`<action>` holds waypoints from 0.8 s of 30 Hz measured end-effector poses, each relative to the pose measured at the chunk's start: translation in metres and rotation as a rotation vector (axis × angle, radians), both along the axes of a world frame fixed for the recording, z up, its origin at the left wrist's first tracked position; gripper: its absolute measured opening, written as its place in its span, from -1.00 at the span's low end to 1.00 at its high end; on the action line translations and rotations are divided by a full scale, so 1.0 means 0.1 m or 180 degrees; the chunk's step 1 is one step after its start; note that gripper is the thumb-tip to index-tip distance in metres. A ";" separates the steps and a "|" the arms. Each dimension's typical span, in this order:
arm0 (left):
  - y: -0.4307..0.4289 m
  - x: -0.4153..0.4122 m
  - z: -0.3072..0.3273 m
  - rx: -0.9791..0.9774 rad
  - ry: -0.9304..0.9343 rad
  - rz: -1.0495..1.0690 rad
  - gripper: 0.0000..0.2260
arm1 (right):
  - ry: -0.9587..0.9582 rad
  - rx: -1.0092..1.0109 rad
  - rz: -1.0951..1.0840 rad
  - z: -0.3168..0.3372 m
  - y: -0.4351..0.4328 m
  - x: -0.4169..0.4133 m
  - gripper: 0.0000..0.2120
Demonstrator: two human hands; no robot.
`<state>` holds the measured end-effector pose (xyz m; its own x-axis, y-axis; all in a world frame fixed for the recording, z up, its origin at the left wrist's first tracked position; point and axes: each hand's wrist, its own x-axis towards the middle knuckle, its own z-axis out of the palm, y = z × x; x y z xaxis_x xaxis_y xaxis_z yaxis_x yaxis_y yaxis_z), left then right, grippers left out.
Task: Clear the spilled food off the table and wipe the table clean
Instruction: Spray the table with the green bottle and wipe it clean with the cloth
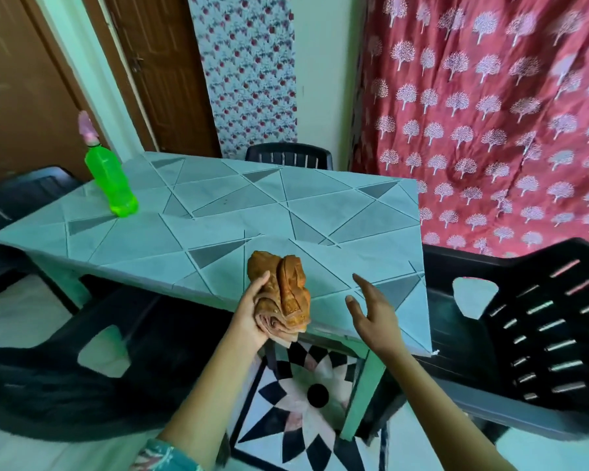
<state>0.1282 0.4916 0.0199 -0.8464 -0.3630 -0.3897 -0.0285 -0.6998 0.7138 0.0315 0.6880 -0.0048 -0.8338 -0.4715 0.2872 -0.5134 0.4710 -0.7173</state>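
Ok, left fingers (257,288) are wrapping round a bunched orange-brown cloth (286,290), with the thumb lying up its left side. The left hand (250,314) is holding the cloth upright, right at the near edge of the worktop (286,205). Right fingers (363,283) are spreading wide and straight, gripping nothing. The right hand (371,311) is hovering over the near right part of the worktop, just beside the cloth and apart from it. Can't tell whether the palm is touching the surface. The worktop is showing a teal triangle pattern. A green bottle (111,180) with a pink top is standing upright near the far left corner, well apart from the cloth. A dark plastic chair (524,334) is sitting at the right side. A red curtain (490,113) with white trees is hanging behind it.
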 end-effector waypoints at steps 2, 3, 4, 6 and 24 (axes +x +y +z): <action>-0.19 -0.14 0.01 -0.0161 -0.0096 -0.0036 -0.42 | -0.0013 0.0067 -0.0086 -0.01 -0.12 -0.07 -0.43; -0.26 -0.25 0.01 -0.0277 -0.0124 -0.0088 -0.34 | -0.0039 0.0082 -0.0167 0.00 -0.16 -0.12 -0.43; -0.31 -0.34 0.01 -0.0421 -0.0147 -0.0116 -0.33 | -0.0051 0.0092 -0.0229 0.00 -0.17 -0.15 -0.43; -0.34 -0.54 0.04 -0.0781 -0.0193 -0.0091 -0.59 | -0.0010 0.0160 -0.0352 -0.01 -0.19 -0.24 -0.44; 0.45 -2.97 -0.40 -0.4933 -0.1233 -0.0868 -0.68 | -0.0290 0.0658 -0.0959 -0.41 0.49 -1.52 -0.43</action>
